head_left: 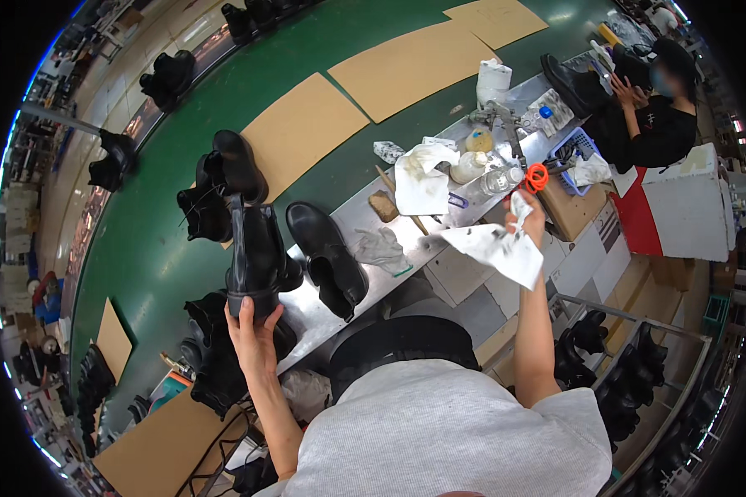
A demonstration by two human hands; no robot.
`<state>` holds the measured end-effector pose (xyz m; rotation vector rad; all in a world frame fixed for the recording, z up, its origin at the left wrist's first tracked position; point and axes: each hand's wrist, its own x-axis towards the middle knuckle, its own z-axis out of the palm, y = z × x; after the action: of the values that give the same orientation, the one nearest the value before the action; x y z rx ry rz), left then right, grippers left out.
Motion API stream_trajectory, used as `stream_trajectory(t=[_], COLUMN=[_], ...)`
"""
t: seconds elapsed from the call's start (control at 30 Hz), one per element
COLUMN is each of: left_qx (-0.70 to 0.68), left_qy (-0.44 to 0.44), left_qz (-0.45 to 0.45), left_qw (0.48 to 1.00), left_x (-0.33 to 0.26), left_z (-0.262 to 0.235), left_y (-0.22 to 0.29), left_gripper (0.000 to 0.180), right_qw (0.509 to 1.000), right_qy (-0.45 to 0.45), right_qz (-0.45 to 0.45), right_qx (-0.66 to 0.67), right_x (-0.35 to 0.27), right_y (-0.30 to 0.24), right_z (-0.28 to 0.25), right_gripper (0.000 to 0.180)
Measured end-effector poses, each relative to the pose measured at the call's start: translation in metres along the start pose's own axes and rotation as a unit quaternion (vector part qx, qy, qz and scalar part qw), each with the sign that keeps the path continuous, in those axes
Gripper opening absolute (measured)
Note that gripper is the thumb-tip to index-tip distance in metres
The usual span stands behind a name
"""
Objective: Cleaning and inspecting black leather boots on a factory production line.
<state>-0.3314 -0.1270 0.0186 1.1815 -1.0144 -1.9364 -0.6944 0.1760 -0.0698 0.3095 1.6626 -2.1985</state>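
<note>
Left hand [255, 335]: fingers wrapped up around the heel end of a black ankle boot [253, 257], thumb on one side, the rest on the other, closed on it; boot is held up off the steel workbench [365, 217], sole facing the camera, shaft pointing away toward the green conveyor belt [182, 199]

Right hand [529, 217]: raised, fingers pinched shut on a white rag [497, 248] that hangs below it, smudged dark in spots; rag is well apart from the held boot, not touching any leather

Outward from there: second black boot [330, 257] lying on its side on the bench just right of the held one; crumpled grey glove [383, 246] beside it; brown brush block [383, 205], white cloth pile [423, 178], small bottles [472, 164] and orange-handled scissors [537, 176] further along the bench; more black boots riding the belt with cardboard sheets [302, 128] between them; heap of black boots low on the left by the person's elbow

Another person [655, 116] in black works at the far end of the bench, hands on their own boot, separate from this

Progress, judged: rag is already dirty so some wiping looks done, but this boot is only picked up and rag is not on it yet; wiping of it looks not started, and the boot on the bench state cannot tell
</note>
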Motion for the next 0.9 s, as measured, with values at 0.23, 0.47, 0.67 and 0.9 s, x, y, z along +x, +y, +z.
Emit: stream_trajectory(t=[0.23, 0.47, 0.67, 0.9], left_qx=[0.098, 0.110, 0.119, 0.290], left_qy=[-0.004, 0.079, 0.156, 0.177], left_qz=[0.038, 0.136, 0.291, 0.349], left_qw=[0.994, 0.981, 0.936, 0.873], left_x=[0.007, 0.021, 0.044, 0.031], left_z=[0.002, 0.009, 0.009, 0.007], left_y=[0.006, -0.005, -0.019, -0.011], left_gripper=[0.052, 0.042, 0.035, 0.034], right_qw=[0.993, 0.776, 0.960, 0.914], right_qy=[-0.085, -0.107, -0.096, -0.146], right_qz=[0.057, -0.353, -0.151, -0.044], right_qx=[-0.065, -0.511, -0.215, -0.375], right_x=[0.082, -0.017, 0.030, 0.036], right_y=[-0.002, 0.076, 0.042, -0.058], right_z=[-0.021, -0.036, -0.022, 0.062], right_gripper=[0.041, 0.052, 0.041, 0.060])
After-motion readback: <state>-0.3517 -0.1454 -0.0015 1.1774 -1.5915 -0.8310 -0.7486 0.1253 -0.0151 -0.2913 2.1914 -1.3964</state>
